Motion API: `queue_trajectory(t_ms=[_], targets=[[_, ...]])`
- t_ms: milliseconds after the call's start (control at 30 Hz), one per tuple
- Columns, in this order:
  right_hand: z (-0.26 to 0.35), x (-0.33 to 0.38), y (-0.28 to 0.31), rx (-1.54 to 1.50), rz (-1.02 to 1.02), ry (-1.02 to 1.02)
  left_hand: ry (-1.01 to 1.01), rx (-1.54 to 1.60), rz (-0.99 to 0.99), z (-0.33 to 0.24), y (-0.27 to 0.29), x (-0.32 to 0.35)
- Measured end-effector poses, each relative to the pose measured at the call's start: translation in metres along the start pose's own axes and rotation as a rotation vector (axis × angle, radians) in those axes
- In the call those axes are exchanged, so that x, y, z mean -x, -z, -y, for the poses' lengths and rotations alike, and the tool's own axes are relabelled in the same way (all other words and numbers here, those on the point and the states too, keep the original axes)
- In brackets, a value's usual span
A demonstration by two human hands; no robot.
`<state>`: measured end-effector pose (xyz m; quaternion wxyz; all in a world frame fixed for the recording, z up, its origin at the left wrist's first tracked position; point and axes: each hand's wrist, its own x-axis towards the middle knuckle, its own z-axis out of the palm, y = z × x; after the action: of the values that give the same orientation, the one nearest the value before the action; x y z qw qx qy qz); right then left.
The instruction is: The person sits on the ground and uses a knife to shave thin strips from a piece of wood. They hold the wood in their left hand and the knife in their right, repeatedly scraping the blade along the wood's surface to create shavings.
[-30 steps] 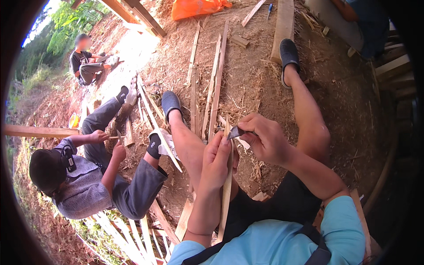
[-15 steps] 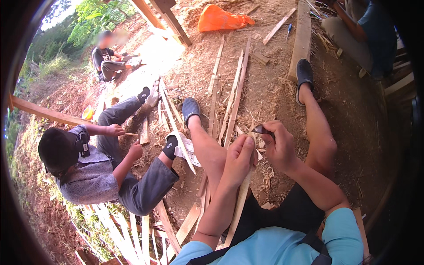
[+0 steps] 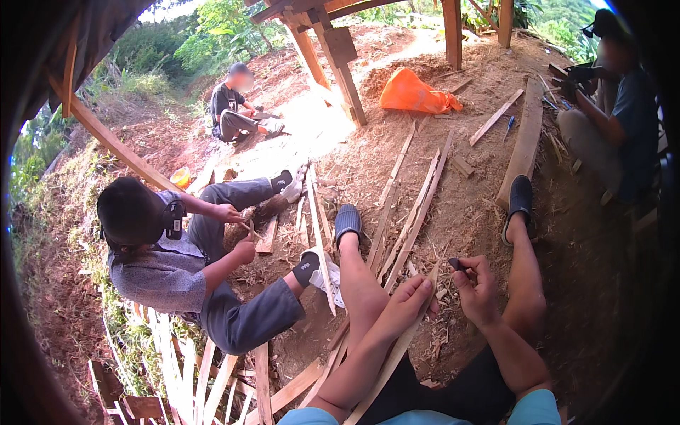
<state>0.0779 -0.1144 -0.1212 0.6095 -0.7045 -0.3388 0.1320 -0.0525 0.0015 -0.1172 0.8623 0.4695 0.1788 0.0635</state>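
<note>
Ground: brown earth, strewn with pale curled shavings. Change: small dark, blade-like tool, at the wood's tip half a second ago, now stands clear to the right; contact broken. Right hand: pinching that tool, apart from the left. Left hand: closed round a long, narrow, pale wooden strip, flat, tapering, slanting up between the legs. Toward the ground's far edge: crumpled orange plastic bag; right of it, squared timber beam.
</note>
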Motion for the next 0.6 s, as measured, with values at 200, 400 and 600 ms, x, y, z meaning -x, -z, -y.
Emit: queue_trajectory(t_ms=[200,400,600], targets=[[0.015,-0.027,0.009,-0.235,0.015,-0.125,0.156,-0.035,-0.109,-0.057,-0.012,-0.004],[0.051,-0.094,-0.012,-0.298,0.095,-0.003,0.096,-0.095,-0.217,-0.098,-0.003,-0.011],[0.045,-0.141,-0.04,-0.428,0.034,-0.015,0.154,0.018,-0.312,-0.125,0.012,-0.055]])
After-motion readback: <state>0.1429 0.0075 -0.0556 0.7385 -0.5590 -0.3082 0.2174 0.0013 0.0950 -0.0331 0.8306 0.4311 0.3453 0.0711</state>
